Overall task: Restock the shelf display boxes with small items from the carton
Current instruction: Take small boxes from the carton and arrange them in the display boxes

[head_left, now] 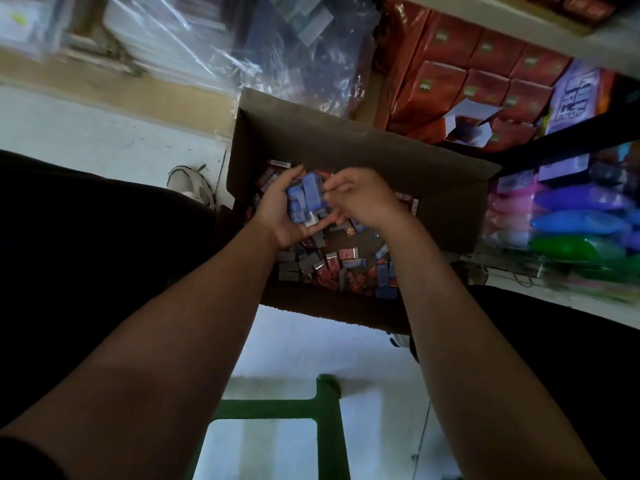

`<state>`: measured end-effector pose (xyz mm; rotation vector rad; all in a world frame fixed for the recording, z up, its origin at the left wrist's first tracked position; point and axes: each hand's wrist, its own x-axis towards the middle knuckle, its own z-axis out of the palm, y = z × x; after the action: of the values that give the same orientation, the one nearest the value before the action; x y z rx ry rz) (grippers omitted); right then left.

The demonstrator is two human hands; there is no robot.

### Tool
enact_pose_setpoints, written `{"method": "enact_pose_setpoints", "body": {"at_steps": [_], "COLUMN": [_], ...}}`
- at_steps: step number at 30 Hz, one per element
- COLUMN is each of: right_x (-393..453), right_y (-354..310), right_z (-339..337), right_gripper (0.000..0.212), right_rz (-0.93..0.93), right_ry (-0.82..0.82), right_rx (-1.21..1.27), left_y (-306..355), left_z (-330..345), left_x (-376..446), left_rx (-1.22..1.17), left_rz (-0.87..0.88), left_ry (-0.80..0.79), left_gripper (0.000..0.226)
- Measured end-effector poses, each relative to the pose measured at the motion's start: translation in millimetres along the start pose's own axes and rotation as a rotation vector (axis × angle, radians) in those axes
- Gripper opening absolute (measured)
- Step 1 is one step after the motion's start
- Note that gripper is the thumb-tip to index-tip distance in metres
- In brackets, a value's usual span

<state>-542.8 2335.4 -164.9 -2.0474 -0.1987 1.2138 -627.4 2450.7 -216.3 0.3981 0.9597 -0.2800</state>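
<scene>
Pale floor and shelf, seen from above.
An open brown carton point(346, 143) rests on the pale floor point(104, 133); at far right, a shelf point(568, 136) carries red boxes point(485, 84), some just beside the carton.

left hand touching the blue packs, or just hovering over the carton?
Touching. The head view shows the left hand cupped palm-up under a stack of blue packs, fingers curled around them, above the open carton.

We are looking at a matt brown cardboard carton point(349, 147), small items point(332, 266) in glossy wrappers, shiny crinkled clear plastic sheeting point(270, 53), glossy red card boxes point(450, 81), and a smooth green plastic stool point(325, 410).
</scene>
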Motion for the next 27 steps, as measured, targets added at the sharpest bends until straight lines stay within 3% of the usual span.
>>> {"method": "enact_pose_setpoints", "body": {"at_steps": [4,9,10,13,17,27], "right_x": [13.3,41.9,47.0,62.4,84.9,99.6], "right_y": [5.7,37.2,46.2,70.4,87.7,95.8], "right_z": [0.0,-1.7,2.1,21.8,39.1,39.8], "right_gripper": [0.016,0.008,0.017,0.068,0.104,0.092], "right_rz": [0.01,0.061,0.064,-0.022,-0.062,-0.161], "right_ry": [0.183,0.389,0.365,0.19,0.034,-0.022], "right_rx": [-0.053,-0.195,-0.327,-0.703,-1.007,-1.28], "left_y": [1.0,-5.1,-7.1,-9.7,-8.8,-9.3], "left_z": [-5.2,-14.6,-17.0,-24.0,-34.2,-39.6], "left_x": [-1.4,3.7,5.0,8.3,12.4,19.1], "left_rx": [0.015,-0.189,-0.221,-0.285,-0.338,-0.352], "left_rz": [-0.017,-0.003,-0.005,-0.003,0.01,-0.006], "left_ry": [0.031,0.139,0.155,0.203,0.237,0.266], "left_gripper": [0.025,0.019,0.018,0.014,0.014,0.018]}}
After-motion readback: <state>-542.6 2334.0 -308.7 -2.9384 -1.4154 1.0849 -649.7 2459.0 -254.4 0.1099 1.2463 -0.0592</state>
